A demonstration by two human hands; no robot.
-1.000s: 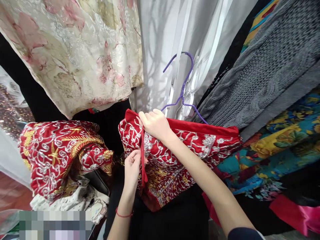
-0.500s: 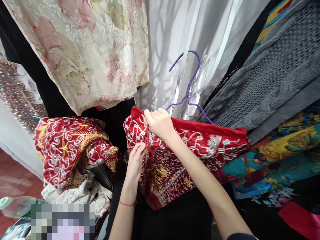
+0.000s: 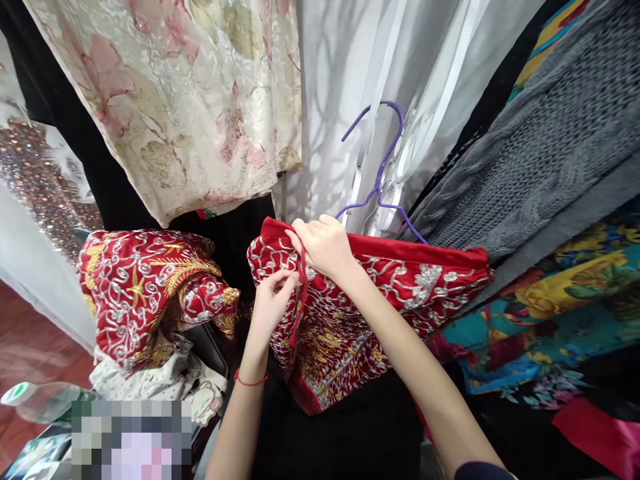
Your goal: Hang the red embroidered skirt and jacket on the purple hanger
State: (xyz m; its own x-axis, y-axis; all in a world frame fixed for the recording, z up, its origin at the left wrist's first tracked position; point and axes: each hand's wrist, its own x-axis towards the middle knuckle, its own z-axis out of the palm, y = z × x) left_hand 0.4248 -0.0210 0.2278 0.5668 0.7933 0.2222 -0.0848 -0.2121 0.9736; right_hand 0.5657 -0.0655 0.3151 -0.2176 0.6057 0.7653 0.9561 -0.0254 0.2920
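A red skirt (image 3: 380, 287) with silver and gold embroidery hangs in front of me, its plain red waistband (image 3: 415, 248) along the top. My right hand (image 3: 325, 247) is closed in a fist over the waistband near its left end. From beneath that hand a thin red cord (image 3: 300, 310) runs down the skirt's front. My left hand (image 3: 274, 300) pinches this cord between thumb and fingers, just below the right hand. A purple hanger (image 3: 379, 190) rises behind the waistband, its hook upright; its lower ends are hidden by the skirt.
Another red embroidered cloth (image 3: 145, 293) lies bunched at left. Above it hangs a cream floral garment (image 3: 200, 113). Grey knitwear (image 3: 560, 147) and teal floral fabric (image 3: 550, 327) hang at right. A clear bottle (image 3: 45, 401) stands at lower left, before a white curtain (image 3: 335, 80).
My left hand has risen slightly, its fingers now pinching the cord. The cord, looped and bunched before, now hangs longer and straighter. My right hand keeps its grip on the waistband.
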